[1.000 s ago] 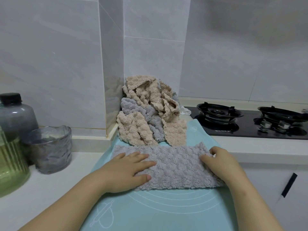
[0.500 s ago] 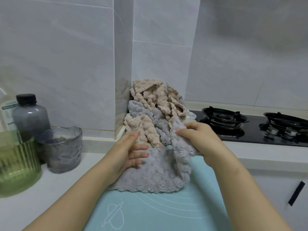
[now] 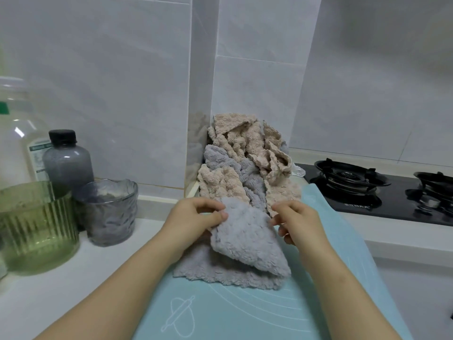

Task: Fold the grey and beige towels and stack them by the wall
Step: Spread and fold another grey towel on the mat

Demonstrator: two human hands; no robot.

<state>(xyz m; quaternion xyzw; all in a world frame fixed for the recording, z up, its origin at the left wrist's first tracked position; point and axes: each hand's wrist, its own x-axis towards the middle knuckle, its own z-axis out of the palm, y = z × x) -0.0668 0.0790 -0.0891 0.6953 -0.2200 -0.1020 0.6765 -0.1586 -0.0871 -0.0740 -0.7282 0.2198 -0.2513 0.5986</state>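
White-tiled counter [image 3: 110, 266] (teal mat [image 3: 245, 312] on top) bears grey towel [image 3: 245, 241].

- grey towel [image 3: 245, 246]: soft cloth, thick fluffy pile, matt
- towel pile [image 3: 235, 153]: same plush cloth in beige and grey, nubbly bumpy surface, matt
- mat [image 3: 245, 315]: turquoise, smooth rubbery-looking sheet, matt, thin white printed lines
- tabletop [image 3: 61, 290]: white, smooth, slight sheen
- wall tiles [image 3: 110, 82]: pale, faintly marbled, glossy
- green jar [image 3: 36, 224]: clear, ribbed, glass-like, shiny
- grey cup [image 3: 110, 212]: see-through, rippled surface, glossy
- bottle [image 3: 67, 165]: smoky translucent plastic, smooth, with a black matt cap
- hob [image 3: 392, 209]: black glossy glass-like top
- burner grates [image 3: 350, 176]: dark metal, dull sheen
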